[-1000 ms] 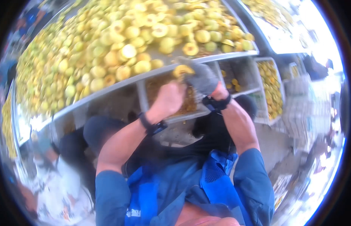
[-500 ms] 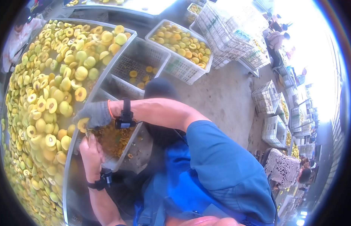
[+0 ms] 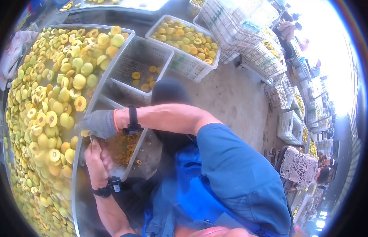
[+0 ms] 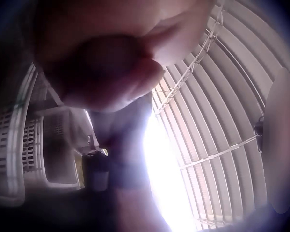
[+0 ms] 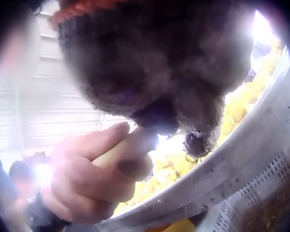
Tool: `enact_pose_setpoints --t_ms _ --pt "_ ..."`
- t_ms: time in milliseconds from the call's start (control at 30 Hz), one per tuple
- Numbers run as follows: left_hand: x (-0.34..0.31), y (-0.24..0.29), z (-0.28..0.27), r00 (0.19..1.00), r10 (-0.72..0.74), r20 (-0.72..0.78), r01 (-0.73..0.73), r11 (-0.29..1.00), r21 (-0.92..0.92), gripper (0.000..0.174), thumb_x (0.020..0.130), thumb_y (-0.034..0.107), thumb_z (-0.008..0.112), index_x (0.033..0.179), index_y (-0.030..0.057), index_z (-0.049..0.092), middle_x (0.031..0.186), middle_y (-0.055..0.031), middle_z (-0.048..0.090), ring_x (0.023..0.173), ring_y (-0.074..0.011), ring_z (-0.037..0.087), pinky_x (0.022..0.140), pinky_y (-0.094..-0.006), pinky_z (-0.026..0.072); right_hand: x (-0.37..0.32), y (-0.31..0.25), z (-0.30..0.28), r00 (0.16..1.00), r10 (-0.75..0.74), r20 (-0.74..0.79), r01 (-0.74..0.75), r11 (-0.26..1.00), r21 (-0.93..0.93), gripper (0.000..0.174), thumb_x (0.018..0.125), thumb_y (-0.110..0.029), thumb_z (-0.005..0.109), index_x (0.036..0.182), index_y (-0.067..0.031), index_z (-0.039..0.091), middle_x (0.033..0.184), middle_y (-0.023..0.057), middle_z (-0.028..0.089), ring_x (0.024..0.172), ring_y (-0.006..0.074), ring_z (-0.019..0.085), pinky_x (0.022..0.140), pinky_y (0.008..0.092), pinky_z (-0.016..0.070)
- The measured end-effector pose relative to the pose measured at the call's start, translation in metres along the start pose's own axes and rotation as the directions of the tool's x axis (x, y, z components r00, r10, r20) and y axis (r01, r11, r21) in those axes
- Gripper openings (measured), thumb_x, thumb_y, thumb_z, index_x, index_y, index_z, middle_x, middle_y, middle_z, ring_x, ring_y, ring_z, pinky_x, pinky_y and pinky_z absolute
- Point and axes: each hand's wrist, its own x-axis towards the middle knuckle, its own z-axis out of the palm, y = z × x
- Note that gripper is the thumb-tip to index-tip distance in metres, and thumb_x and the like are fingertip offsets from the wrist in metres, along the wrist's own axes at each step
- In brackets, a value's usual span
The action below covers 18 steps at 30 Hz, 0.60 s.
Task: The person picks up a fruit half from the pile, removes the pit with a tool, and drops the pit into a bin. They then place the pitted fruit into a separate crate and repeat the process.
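My bare left hand (image 3: 98, 162) is just below the gloved right hand (image 3: 100, 123) at the edge of the fruit table (image 3: 98, 93). A sliver of a yellow fruit half (image 3: 85, 133) shows under the glove's fingers, which curl round it. In the right wrist view the bare left hand (image 5: 87, 176) grips a pale handle (image 5: 118, 151), its far end hidden by the grey glove (image 5: 159, 63). The left wrist view shows the bare hand's curled fingers (image 4: 106, 72) close up, blurred.
Halved yellow-green fruit (image 3: 51, 118) covers the table at left. Below its edge stand a crate of fruit scraps (image 3: 126, 148), a crate with several halves (image 3: 142, 63) and a fuller crate (image 3: 188, 43). Stacked crates (image 3: 239, 35) stand beyond; my knee (image 3: 170, 91) is beside them.
The head view has swung round to the right since the first frame. The fruit half in the glove, plain earlier, is now mostly covered. Both hands stay close together at the table edge.
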Motion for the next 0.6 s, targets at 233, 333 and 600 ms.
enact_pose_setpoints --t_ms 233,333,600 --pt "-0.005 0.008 -0.008 0.985 0.014 0.170 -0.008 0.999 -0.033 0.035 0.108 0.038 0.050 0.092 0.0071 0.051 0.061 0.0042 0.036 0.040 -0.0047 0.032 0.032 -0.0219 0.0272 -0.001 0.009 -0.018 0.994 0.067 0.087 -0.099 0.894 0.438 0.049 0.081 -0.015 0.074 0.130 -0.0056 0.068 0.117 0.0171 0.074 0.106 0.0284 0.070 0.094 0.0384 0.0543" --pt "-0.007 0.008 -0.013 0.972 0.010 0.233 0.003 0.998 -0.056 0.036 0.109 0.039 0.049 0.094 0.0062 0.051 0.062 0.0037 0.035 0.040 -0.0040 0.031 0.031 -0.0208 0.0271 -0.003 0.003 -0.027 0.986 0.096 0.137 -0.153 0.846 0.510 0.049 0.080 -0.016 0.078 0.127 -0.0061 0.070 0.116 0.0154 0.075 0.104 0.0246 0.070 0.094 0.0371 0.0539" --pt "-0.006 -0.001 -0.027 0.950 -0.056 0.308 0.095 0.989 -0.112 0.036 0.109 0.039 0.048 0.098 0.0050 0.051 0.062 0.0036 0.035 0.039 -0.0042 0.030 0.031 -0.0207 0.0258 -0.002 0.008 -0.020 0.984 -0.019 0.177 -0.071 0.869 0.489 0.051 0.081 -0.019 0.080 0.130 -0.0075 0.070 0.119 0.0164 0.074 0.105 0.0242 0.070 0.094 0.0364 0.0534"
